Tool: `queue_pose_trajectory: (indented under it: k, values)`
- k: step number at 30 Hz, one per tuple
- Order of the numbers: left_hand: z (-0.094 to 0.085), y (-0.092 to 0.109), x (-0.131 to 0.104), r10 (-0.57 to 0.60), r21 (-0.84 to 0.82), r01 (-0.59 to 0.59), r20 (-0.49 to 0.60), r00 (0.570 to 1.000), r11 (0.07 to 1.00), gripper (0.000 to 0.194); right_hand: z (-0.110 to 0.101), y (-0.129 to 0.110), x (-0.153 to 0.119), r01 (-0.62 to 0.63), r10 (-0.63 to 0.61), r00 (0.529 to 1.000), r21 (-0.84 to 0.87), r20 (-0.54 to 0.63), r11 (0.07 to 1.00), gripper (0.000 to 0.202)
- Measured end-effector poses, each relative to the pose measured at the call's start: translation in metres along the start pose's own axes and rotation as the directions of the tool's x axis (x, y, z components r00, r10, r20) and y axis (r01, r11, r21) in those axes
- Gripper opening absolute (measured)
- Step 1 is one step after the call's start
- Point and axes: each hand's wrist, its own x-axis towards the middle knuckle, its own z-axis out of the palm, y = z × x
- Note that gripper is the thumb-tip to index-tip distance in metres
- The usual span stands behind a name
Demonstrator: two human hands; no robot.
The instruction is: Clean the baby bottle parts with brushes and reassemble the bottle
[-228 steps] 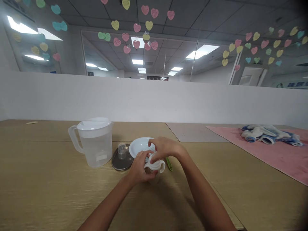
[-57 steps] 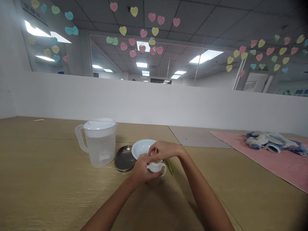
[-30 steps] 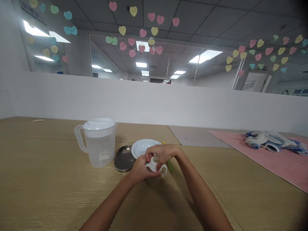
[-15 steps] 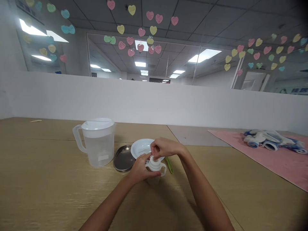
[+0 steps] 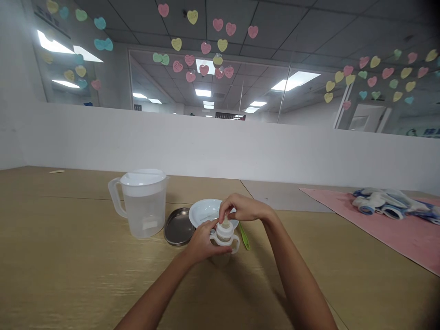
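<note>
Left hand (image 5: 202,242) wrapped round two-handled bottle (image 5: 224,234), thumb across front. Right hand (image 5: 242,208) above bottle, fingers bent close together at teat (image 5: 226,223); can't tell whether they pinch it. Bottle upright on table (image 5: 85,275). Just behind bottle: white bowl (image 5: 196,211). Right of bottle: green utensil (image 5: 244,237). Left of bottle: metal dish (image 5: 178,227), then lidded pitcher (image 5: 144,211). Far right of bottle: blue-and-white heap (image 5: 392,202) on pink cloth (image 5: 381,239).

On seamed tan tabletop (image 5: 85,275): pale slip (image 5: 57,171) at back left, lidded jug (image 5: 144,208), metal tray (image 5: 179,228) just beside it, white bowl (image 5: 202,213), green utensil (image 5: 244,236), pink cloth (image 5: 343,217) far right. Also baby bottle (image 5: 224,231) in front of bowl, can't confirm base contact.
</note>
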Motion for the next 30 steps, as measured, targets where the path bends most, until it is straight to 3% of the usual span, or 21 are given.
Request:
queue_pose_trajectory:
  k: [4, 7, 9, 12, 16, 19, 22, 25, 30]
  values:
    - [0.001, 0.000, -0.001, 0.001, 0.026, -0.001, -0.009, 1.000, 1.000, 0.062, -0.005, -0.007, -0.005, 0.011, -0.009, 0.997, 0.019, -0.075, 1.000, 0.032]
    - [0.002, -0.003, -0.001, -0.041, 0.064, 0.042, -0.016, 0.999, 0.997, 0.062, -0.007, -0.012, -0.009, -0.028, 0.039, 0.973, 0.051, -0.229, 0.998, 0.027]
    - [0.003, -0.006, -0.002, -0.065, 0.079, 0.066, -0.011, 0.998, 0.995, 0.073, -0.008, -0.015, -0.010, -0.041, 0.077, 0.935, 0.109, -0.346, 0.993, 0.023]
    - [0.005, -0.010, -0.002, -0.089, 0.062, 0.089, 0.011, 0.996, 0.994, 0.094, -0.009, -0.016, -0.009, -0.036, 0.138, 0.855, 0.209, -0.500, 0.977, 0.019]
    - [0.006, -0.013, -0.002, -0.087, 0.007, 0.087, 0.025, 0.996, 0.996, 0.105, -0.011, -0.012, -0.005, 0.023, 0.187, 0.692, 0.280, -0.697, 0.960, 0.019]
    - [0.006, -0.015, -0.003, -0.065, -0.052, 0.065, 0.016, 0.998, 0.997, 0.101, -0.012, -0.008, -0.003, 0.037, 0.228, 0.585, 0.307, -0.778, 0.951, 0.022]
    - [0.005, -0.017, -0.003, -0.092, -0.108, 0.084, -0.072, 0.993, 0.991, 0.083, -0.011, -0.002, 0.000, -0.024, 0.280, 0.524, 0.315, -0.804, 0.949, 0.025]
    - [0.003, -0.019, -0.001, -0.150, -0.146, 0.123, -0.194, 0.969, 0.982, 0.069, -0.009, 0.007, 0.005, -0.108, 0.309, 0.537, 0.299, -0.785, 0.948, 0.024]
    - [0.001, -0.024, 0.002, -0.090, -0.034, 0.084, -0.295, 0.951, 0.996, 0.044, 0.001, 0.022, 0.017, -0.204, 0.354, 0.639, 0.294, -0.683, 0.934, 0.019]
